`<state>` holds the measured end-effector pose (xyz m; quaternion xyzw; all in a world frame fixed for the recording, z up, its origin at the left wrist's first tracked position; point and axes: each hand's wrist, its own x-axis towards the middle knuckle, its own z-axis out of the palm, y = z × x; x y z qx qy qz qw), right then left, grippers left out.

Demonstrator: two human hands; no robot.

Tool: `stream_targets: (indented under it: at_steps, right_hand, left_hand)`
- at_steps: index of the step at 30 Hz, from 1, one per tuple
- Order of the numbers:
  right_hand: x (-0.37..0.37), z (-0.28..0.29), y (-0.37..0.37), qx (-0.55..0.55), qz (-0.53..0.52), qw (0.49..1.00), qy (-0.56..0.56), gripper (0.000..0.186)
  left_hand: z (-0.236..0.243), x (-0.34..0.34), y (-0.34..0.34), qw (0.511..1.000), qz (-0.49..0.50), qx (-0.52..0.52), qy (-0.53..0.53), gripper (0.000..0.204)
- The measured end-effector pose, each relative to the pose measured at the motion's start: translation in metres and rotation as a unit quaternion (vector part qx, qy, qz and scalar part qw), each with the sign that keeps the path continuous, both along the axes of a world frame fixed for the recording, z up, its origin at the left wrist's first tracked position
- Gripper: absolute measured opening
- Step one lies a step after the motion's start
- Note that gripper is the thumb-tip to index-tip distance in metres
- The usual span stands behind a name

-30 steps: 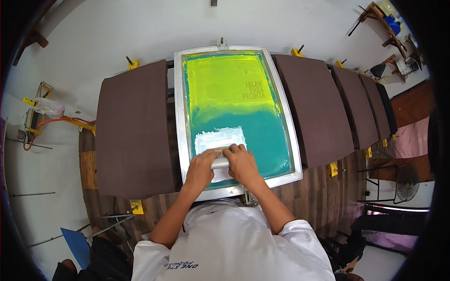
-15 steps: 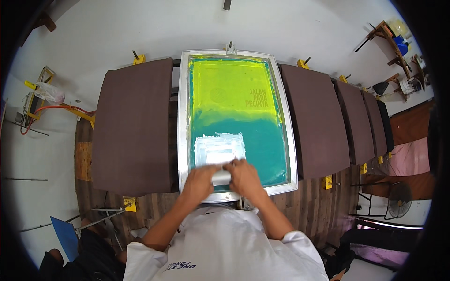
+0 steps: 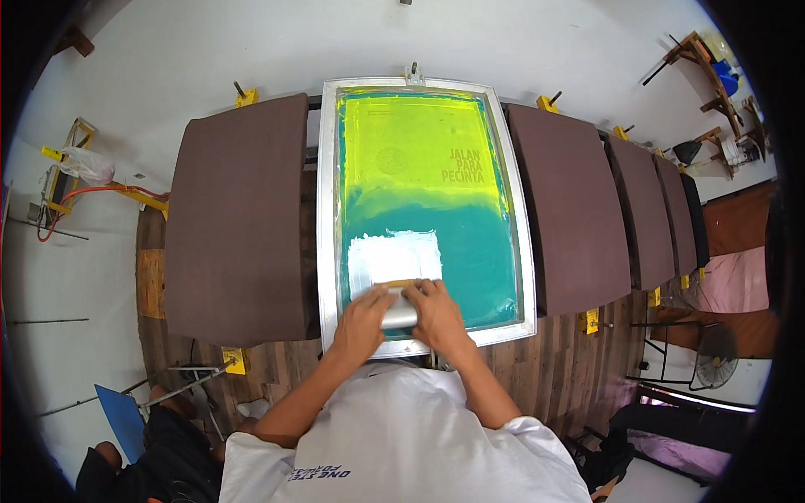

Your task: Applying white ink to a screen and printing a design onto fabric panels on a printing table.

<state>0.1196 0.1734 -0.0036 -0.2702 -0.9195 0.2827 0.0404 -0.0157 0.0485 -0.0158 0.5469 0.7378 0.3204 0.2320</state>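
Observation:
A silver-framed printing screen (image 3: pixel 521 251) lies in front of me, its mesh yellow-green at the far part and teal nearer. Across the near part, both my hands grip a squeegee (image 3: pixel 400 315) with a silver body and an amber edge. My left hand (image 3: pixel 364 317) is closed round its left side, and my right hand (image 3: pixel 435 313) round its right. White ink (image 3: pixel 394 251) covers a roughly square patch just beyond the squeegee. Faint lettering and a round mark show on the yellow-green area. What lies under the screen is hidden.
Brown fabric-covered boards stand close on both sides, the nearest left one (image 3: pixel 239 226) and right one (image 3: pixel 566 210) flanking the frame. Yellow clamps (image 3: pixel 235 361) jut from the rail. A person (image 3: pixel 155 444) sits at lower left beside a blue panel (image 3: pixel 121 419). A fan (image 3: pixel 717 354) stands right.
The amber edge of the squeegee now shows clearly between my hands. The white patch looks fuller and more even. My view has shifted slightly; both hands keep their hold.

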Motion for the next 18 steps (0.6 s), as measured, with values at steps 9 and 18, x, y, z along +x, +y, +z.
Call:
stream_targets:
  at_steps: [9,18]
  right_hand:
    - [0.030,0.020,-0.036,-0.019,0.021,0.997,-0.072,0.044]
    - [-0.018,0.021,0.001,0.051,0.000,0.999,0.012,0.042]
  left_hand:
    - [0.015,0.029,-0.035,0.998,-0.026,-0.062,-0.008,0.059]
    - [0.035,-0.011,0.020,0.995,-0.019,-0.092,0.039,0.050]
